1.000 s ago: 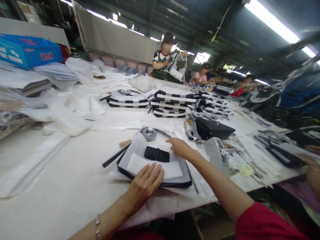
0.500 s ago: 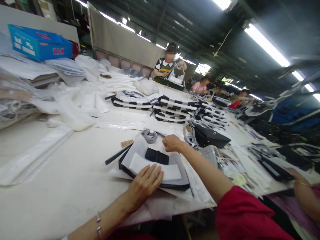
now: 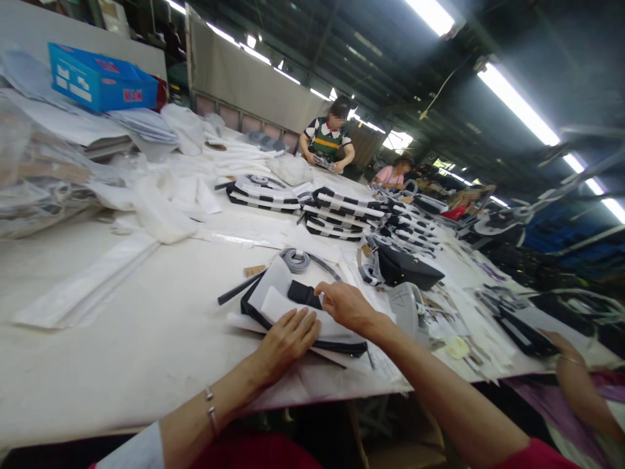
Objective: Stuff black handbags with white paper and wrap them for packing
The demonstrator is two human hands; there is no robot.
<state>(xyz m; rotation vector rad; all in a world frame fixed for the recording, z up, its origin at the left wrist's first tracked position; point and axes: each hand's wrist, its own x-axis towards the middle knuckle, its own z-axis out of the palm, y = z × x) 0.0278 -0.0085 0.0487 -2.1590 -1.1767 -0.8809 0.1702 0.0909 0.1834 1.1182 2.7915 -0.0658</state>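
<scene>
A black bag (image 3: 250, 306) lies flat on the white table in front of me, with white padding sheet (image 3: 274, 280) spread over it. My left hand (image 3: 289, 339) rests flat on the white sheet (image 3: 273, 309) at the bag's near side, fingers extended and close together. Over the bag's right part is my right hand (image 3: 347, 305), its fingers curled, with the fingertips at a black tab (image 3: 300, 293). What those fingers hold, if anything, is hidden. Behind the bag sits a coiled grey-wrapped strap (image 3: 295, 260), and a brown tag (image 3: 254, 270) lies beside it.
Stacked black-and-white wrapped bags (image 3: 342, 212) stand farther back. To the right are another black bag (image 3: 407, 264) and a grey rounded piece (image 3: 409, 311). Crumpled white wrapping (image 3: 163, 205) and a blue box (image 3: 102, 78) are at left. A co-worker's arm (image 3: 579, 378) reaches in at right.
My right hand has moved from behind the bag's right side toward me, onto the black tab. My left hand stays on the white sheet. The co-worker opposite has lowered their hands.
</scene>
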